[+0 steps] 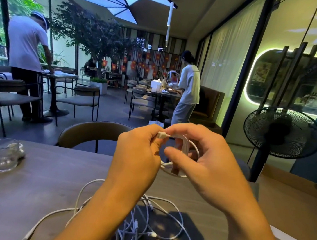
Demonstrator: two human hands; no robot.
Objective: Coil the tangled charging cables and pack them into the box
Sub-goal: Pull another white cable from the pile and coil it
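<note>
Grey bench [43, 176] surface is seen stretching beyond the tangled cables [144, 224] to its far edge, where a chair [87, 132] is drawn up, and above that tangle a small white coil [185, 147] is gripped in the curled right hand [207, 166] while its plug [161, 135] is pinched by the left hand [137, 156].

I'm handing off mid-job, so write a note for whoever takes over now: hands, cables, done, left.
Left hand pinches the plug.
Right hand holds its coil above the table.
Tangle lies loose on the table below the hands.
Done: one cable nearly coiled.
Left: tuck its end, coil the rest, pack all; cardboard at right may be the box.
</note>
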